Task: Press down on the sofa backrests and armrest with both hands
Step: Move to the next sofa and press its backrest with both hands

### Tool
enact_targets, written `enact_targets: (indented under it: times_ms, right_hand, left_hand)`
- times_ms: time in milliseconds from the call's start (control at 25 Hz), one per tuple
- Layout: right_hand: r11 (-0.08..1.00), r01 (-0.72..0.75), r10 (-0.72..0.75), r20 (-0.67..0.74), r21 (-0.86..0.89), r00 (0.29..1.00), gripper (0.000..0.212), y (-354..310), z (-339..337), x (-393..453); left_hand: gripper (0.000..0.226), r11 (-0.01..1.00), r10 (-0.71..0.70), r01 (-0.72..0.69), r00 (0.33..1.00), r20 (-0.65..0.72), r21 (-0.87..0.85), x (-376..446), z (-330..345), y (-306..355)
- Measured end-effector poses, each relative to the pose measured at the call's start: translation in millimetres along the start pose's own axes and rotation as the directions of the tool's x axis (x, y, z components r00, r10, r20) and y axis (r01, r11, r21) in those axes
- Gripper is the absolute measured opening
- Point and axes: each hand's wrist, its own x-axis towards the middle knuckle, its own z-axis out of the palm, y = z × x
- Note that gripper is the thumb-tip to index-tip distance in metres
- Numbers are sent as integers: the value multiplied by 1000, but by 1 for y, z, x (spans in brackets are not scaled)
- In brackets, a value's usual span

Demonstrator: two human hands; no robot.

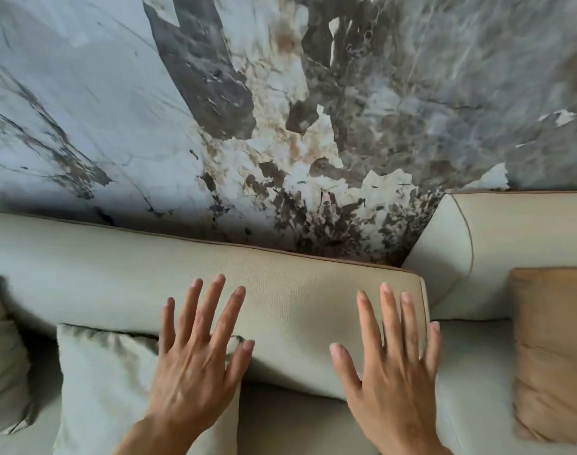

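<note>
Both hands, left hand (195, 366) and right hand (392, 372), fingers spread wide and holding nothing, lie over the lowered backrest (280, 290), which runs crosswise beneath them.

backrest (280, 290) runs left to right, wall (280, 110) behind it | second backrest (517, 251) right of it, farther | left hand (195, 362) and right hand (389, 372) over near backrest | pillow (106, 389) near left, under left hand | cushion (553, 349) far right, before second backrest

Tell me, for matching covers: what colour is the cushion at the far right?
Tan-orange cushion, seen in the head view.
</note>
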Motion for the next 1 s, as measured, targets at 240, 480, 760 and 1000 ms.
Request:
enact_targets:
  times_ms: [240, 480, 760, 1000]
  right_hand:
    - [993, -9, -1, -85, -122, 996, 65, 5, 107, 15]
    - [986, 25, -65, -241, -166, 968, 65, 14, 137, 31]
    - [992, 53, -83, -277, -114, 957, 64, 22, 154, 69]
    - [990, 89, -113, -250, -105, 962, 65, 32, 169, 112]
  left_hand:
    - [64, 996, 73, -72, 997, -16, 53, 46, 105, -26]
    - [65, 985, 144, -115, 958, -249, 127, 64, 139, -31]
    - [64, 981, 141, -86, 933, -330, 175, 95, 154, -29]
    - [64, 985, 100, -46, 936, -337, 164, 129, 165, -27]
